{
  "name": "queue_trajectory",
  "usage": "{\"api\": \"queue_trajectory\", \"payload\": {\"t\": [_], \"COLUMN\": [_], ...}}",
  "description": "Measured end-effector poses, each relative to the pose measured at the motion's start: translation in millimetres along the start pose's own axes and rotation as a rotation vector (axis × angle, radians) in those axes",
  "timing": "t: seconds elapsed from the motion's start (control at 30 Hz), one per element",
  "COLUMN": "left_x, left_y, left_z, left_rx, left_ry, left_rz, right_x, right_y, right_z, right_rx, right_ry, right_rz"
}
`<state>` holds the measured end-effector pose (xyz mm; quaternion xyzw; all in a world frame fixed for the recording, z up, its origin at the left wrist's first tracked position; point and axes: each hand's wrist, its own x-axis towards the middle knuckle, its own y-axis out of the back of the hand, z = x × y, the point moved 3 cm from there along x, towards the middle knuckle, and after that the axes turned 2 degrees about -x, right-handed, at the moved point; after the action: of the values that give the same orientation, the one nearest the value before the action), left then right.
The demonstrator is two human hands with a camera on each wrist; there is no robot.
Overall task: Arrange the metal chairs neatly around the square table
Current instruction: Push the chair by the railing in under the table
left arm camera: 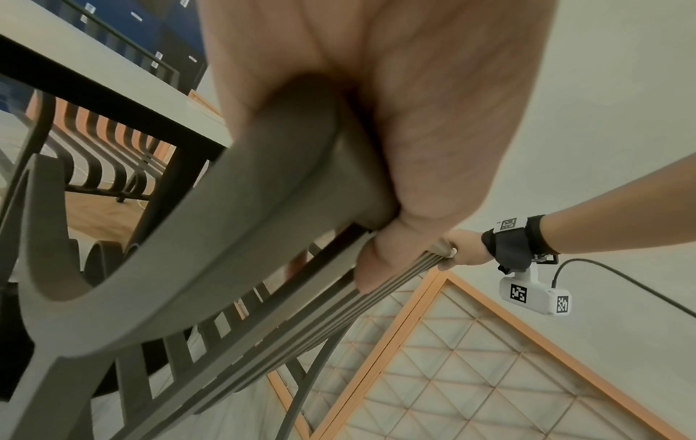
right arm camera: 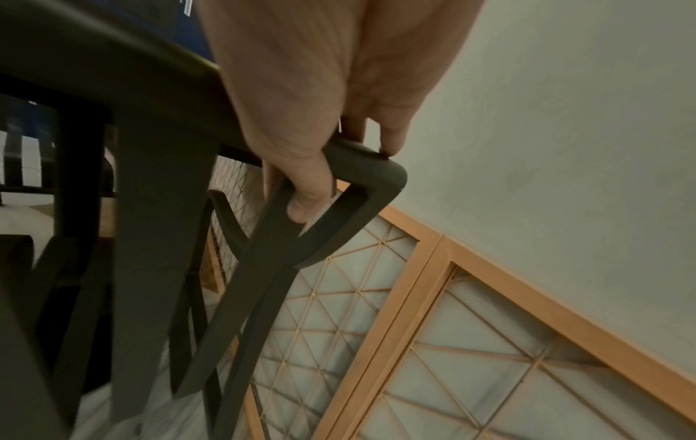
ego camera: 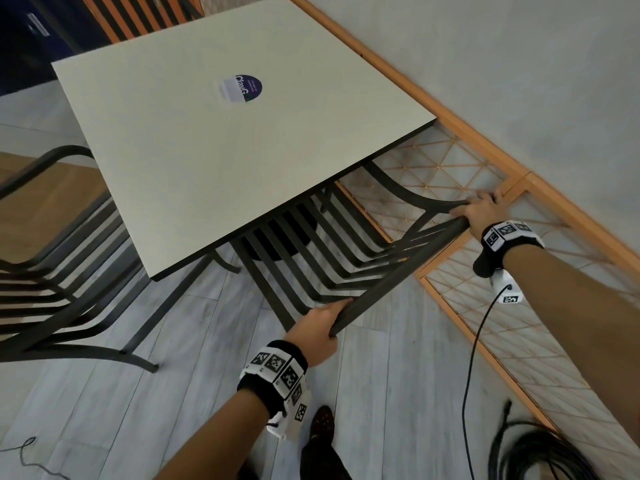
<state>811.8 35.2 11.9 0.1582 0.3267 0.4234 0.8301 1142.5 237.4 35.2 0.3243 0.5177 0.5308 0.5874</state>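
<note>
Between our hands runs the top rail of a dark metal chair (ego camera: pixel 311 258) (seat tucked under the square table (ego camera: pixel 221 150)); left hand (ego camera: pixel 317 329) and right hand (ego camera: pixel 479 211) each curl tightly around it.

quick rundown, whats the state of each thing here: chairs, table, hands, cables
held chair: seat slats partly under the table, top rail gripped at both ends
left hand: grip closed on the rail's near end
right hand: grip closed on the rail's far corner
square table: upright, only a round sticker on top
second chair: at the table's left side, untouched
coiled cable: lying on the floor
</note>
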Motion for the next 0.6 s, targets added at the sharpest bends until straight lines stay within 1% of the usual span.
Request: {"api": "queue_trajectory", "payload": {"t": [0.13,0.3,0.37,0.43,0.5,0.6], "left_x": [-14,-46,-68,-92,-120,-170], "left_y": [4,23,35,45,54,68], "left_z": [-5,-27,-39,-62,-94,-154], "left_rx": [-0.017,-0.009,-0.02,-0.038,-0.03,0.013], "left_ry": [-0.02,0.03,0.056,0.071,0.137,0.284], "left_rz": [0.021,0.006,0.022,0.068,0.1,0.146], "right_x": [-26,-79,-98,-114,-133,-165], "right_y": [6,39,56,72,89,109], "right_z": [-25,-96,-131,-171,-218,-304], "right_rx": [0.068,0.263,0.308,0.358,0.418,0.463], "right_ry": [0.03,0.198,0.255,0.292,0.336,0.456], "right_rz": [0.023,0.021,0.01,-0.007,-0.016,-0.002]}}
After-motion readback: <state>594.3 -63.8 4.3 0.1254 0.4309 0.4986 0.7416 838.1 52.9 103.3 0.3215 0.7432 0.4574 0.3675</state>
